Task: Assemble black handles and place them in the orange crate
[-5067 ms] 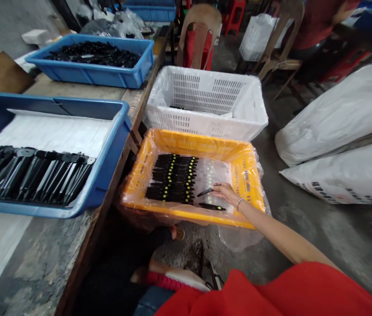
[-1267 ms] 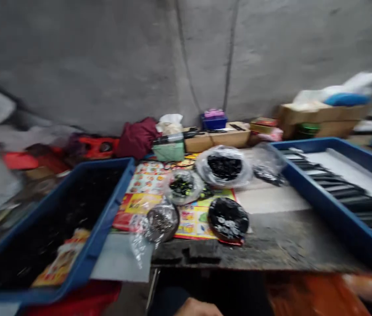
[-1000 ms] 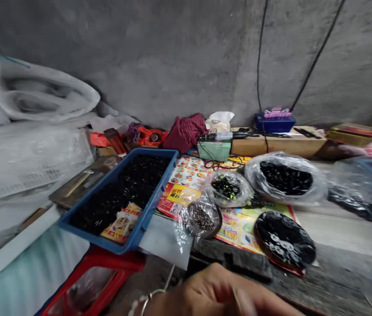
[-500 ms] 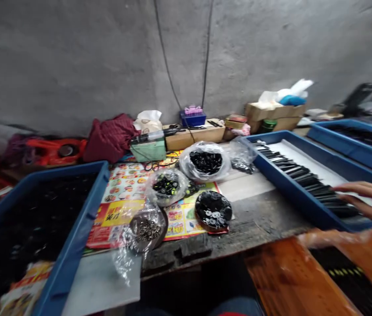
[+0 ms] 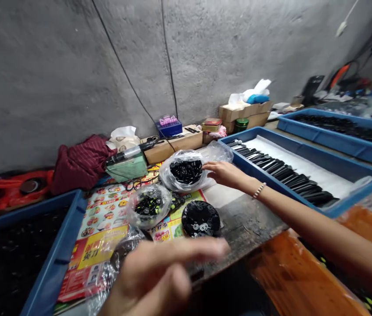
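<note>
My right hand (image 5: 227, 174), a beaded bracelet on its wrist, reaches to the right rim of a clear plastic bag (image 5: 167, 177) full of small black pieces (image 5: 186, 171). Its fingers are stretched out, and nothing shows in them. Low in the foreground is my left hand (image 5: 153, 272), slightly blurred, with forefinger and thumb apart and nothing between them. Beyond it lies a round black pad (image 5: 200, 218) with pale prints. To the pad's left, a smaller clear bag (image 5: 164, 208) holds black and yellow-green pieces. A bowl of small metal bits is mostly hidden behind my left hand.
A blue tray (image 5: 363, 186) of black strips in a row stands right, another blue tray (image 5: 347, 147) behind it. A blue tray (image 5: 57, 250) of black pieces stands left. Scissors (image 5: 133, 184), boxes and maroon cloth (image 5: 80, 162) line the wall. An orange surface (image 5: 291, 272) lies front right.
My right hand has moved left from over the strip tray to the bag of black pieces. My left hand has come into view at the bottom. The view has turned right.
</note>
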Action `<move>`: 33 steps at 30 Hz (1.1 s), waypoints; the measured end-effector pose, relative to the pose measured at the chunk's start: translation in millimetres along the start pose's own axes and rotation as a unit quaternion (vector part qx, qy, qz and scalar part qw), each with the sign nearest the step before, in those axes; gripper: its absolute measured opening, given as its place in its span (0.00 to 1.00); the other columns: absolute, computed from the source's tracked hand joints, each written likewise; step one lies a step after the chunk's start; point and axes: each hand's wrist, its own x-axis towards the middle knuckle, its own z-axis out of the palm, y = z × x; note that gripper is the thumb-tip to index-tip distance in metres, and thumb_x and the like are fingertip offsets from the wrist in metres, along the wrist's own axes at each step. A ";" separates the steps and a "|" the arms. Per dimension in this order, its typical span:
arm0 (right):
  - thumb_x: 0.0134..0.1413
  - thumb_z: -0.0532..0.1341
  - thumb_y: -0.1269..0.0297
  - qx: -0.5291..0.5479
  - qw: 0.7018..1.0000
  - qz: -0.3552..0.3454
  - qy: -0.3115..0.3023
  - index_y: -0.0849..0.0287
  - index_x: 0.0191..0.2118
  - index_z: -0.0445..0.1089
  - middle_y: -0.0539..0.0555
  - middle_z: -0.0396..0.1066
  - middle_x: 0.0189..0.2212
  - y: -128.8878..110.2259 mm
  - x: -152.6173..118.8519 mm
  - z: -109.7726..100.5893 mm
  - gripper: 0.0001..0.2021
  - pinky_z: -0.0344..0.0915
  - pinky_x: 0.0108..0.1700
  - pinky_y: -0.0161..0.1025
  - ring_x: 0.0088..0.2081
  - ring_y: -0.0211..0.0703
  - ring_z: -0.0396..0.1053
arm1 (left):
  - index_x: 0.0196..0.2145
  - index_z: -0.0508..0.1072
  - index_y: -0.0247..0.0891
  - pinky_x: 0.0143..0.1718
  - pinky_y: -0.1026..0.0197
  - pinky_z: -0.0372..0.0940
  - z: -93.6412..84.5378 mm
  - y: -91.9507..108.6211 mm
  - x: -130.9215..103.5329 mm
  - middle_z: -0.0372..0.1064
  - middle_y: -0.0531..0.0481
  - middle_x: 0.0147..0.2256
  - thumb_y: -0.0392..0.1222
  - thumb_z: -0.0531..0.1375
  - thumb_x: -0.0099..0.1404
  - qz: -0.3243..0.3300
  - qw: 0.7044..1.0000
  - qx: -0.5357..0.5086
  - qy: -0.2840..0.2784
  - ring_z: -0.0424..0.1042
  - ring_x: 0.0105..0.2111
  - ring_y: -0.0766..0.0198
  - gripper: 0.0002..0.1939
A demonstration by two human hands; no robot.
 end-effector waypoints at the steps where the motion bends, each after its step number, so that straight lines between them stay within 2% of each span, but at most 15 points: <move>1: 0.55 0.60 0.75 0.008 1.000 0.006 0.001 0.59 0.49 0.72 0.60 0.74 0.47 6.7 6.0 6.1 0.16 0.67 0.49 0.43 0.46 0.52 0.72 | 0.46 0.78 0.47 0.45 0.53 0.70 -2.8 0.0 22.4 0.77 0.47 0.43 0.56 0.57 0.62 0.032 0.999 0.014 0.012 0.74 0.46 0.49 0.19; 3: 0.54 0.61 0.74 0.021 1.000 0.012 0.010 0.60 0.48 0.72 0.61 0.74 0.46 18.3 12.1 16.5 0.14 0.67 0.48 0.45 0.45 0.53 0.72 | 0.45 0.78 0.39 0.47 0.56 0.69 -10.4 -8.5 73.2 0.77 0.44 0.45 0.50 0.57 0.64 0.083 0.995 0.040 0.043 0.74 0.46 0.52 0.18; 5: 0.54 0.62 0.74 0.035 0.999 0.016 0.026 0.60 0.46 0.72 0.60 0.74 0.45 26.7 12.8 25.4 0.13 0.66 0.48 0.44 0.45 0.53 0.72 | 0.46 0.77 0.34 0.47 0.57 0.69 -19.6 -23.7 125.8 0.77 0.43 0.44 0.47 0.57 0.64 0.099 0.984 0.122 0.086 0.75 0.45 0.53 0.18; 7: 0.54 0.62 0.73 0.052 0.997 0.024 0.044 0.58 0.45 0.70 0.58 0.73 0.44 32.4 11.1 33.7 0.12 0.66 0.48 0.44 0.45 0.52 0.71 | 0.44 0.78 0.32 0.44 0.56 0.70 -28.9 -39.3 173.8 0.78 0.42 0.42 0.44 0.55 0.64 0.116 0.961 0.224 0.109 0.76 0.41 0.54 0.18; 8: 0.53 0.62 0.73 0.061 0.996 0.029 0.054 0.57 0.45 0.70 0.58 0.72 0.44 34.4 9.9 37.8 0.13 0.65 0.47 0.43 0.45 0.51 0.71 | 0.43 0.79 0.33 0.44 0.55 0.70 -33.4 -45.8 194.7 0.78 0.42 0.40 0.43 0.56 0.63 0.117 0.957 0.243 0.105 0.76 0.40 0.53 0.17; 11: 0.51 0.63 0.72 0.089 0.991 0.047 0.083 0.57 0.45 0.66 0.57 0.70 0.44 37.9 7.1 50.2 0.15 0.65 0.46 0.45 0.45 0.53 0.69 | 0.37 0.81 0.37 0.50 0.51 0.65 -49.2 -58.3 243.6 0.79 0.45 0.39 0.39 0.61 0.56 0.122 0.949 0.275 0.099 0.75 0.43 0.49 0.12; 14: 0.50 0.63 0.72 0.122 0.984 0.062 0.112 0.57 0.45 0.63 0.57 0.67 0.43 38.0 5.3 62.0 0.15 0.65 0.46 0.45 0.45 0.53 0.67 | 0.37 0.81 0.38 0.53 0.51 0.62 -72.4 -66.4 271.5 0.79 0.46 0.39 0.36 0.63 0.50 0.119 0.947 0.276 0.112 0.73 0.45 0.46 0.14; 17: 0.49 0.62 0.75 0.159 0.975 0.072 0.140 0.56 0.43 0.61 0.57 0.65 0.44 35.3 3.7 71.1 0.16 0.65 0.46 0.45 0.45 0.51 0.66 | 0.36 0.81 0.35 0.47 0.52 0.66 -95.7 -78.6 279.9 0.80 0.44 0.36 0.38 0.65 0.47 0.104 0.957 0.244 0.114 0.75 0.41 0.47 0.15; 20: 0.47 0.61 0.77 0.192 0.965 0.076 0.161 0.56 0.42 0.61 0.56 0.64 0.45 31.0 2.0 76.3 0.16 0.65 0.47 0.45 0.46 0.50 0.65 | 0.38 0.80 0.31 0.42 0.54 0.69 -107.6 -94.9 273.6 0.79 0.41 0.37 0.46 0.65 0.50 0.092 0.970 0.190 0.122 0.76 0.38 0.50 0.20; 27: 0.46 0.60 0.77 0.257 0.938 0.109 0.206 0.57 0.38 0.62 0.57 0.64 0.44 23.3 -2.0 81.7 0.13 0.68 0.44 0.45 0.46 0.50 0.64 | 0.39 0.79 0.30 0.45 0.55 0.68 -107.6 -119.0 249.5 0.78 0.38 0.41 0.52 0.64 0.52 0.088 0.972 0.107 0.188 0.75 0.41 0.51 0.23; 33: 0.49 0.59 0.75 0.309 0.917 0.137 0.212 0.57 0.39 0.65 0.56 0.65 0.43 24.2 -10.2 89.7 0.10 0.71 0.40 0.42 0.45 0.48 0.66 | 0.39 0.78 0.29 0.46 0.54 0.68 -109.8 -127.4 237.1 0.78 0.38 0.41 0.52 0.65 0.52 0.075 0.968 0.112 0.210 0.75 0.42 0.50 0.23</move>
